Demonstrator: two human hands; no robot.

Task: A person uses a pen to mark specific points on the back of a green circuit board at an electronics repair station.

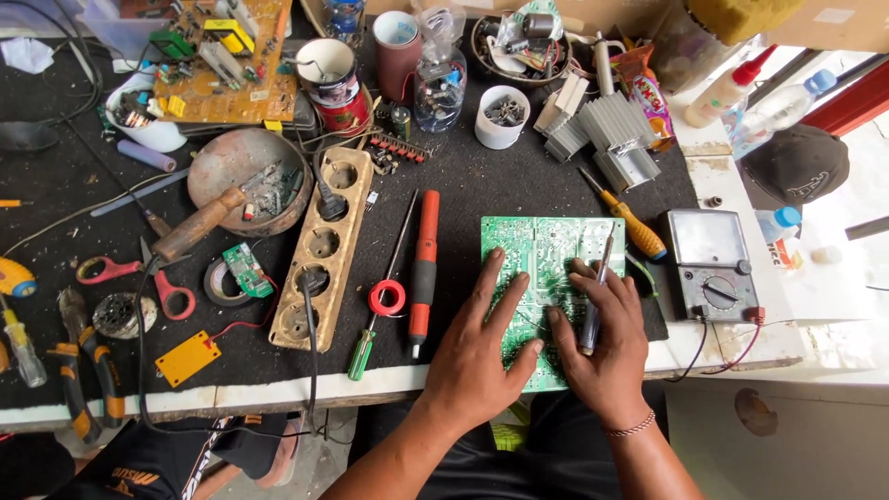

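Left hand [482, 347] lies flat and open, pinning the green circuit board [546, 255]; right hand [602, 338] grips a probe [593, 306]. Best kept steady, tip upright.

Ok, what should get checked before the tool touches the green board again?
1. Green board lies flat on the black mat: ok.
2. Left hand presses the board down: ok.
3. Right hand grips the thin tool: ok.
4. Tool tip on the right spot: cannot tell, too small to see.
5. Board fully on the bench: not ok, its near edge juts past the white bench edge.
6. Meter within reach, beside the board: ok.
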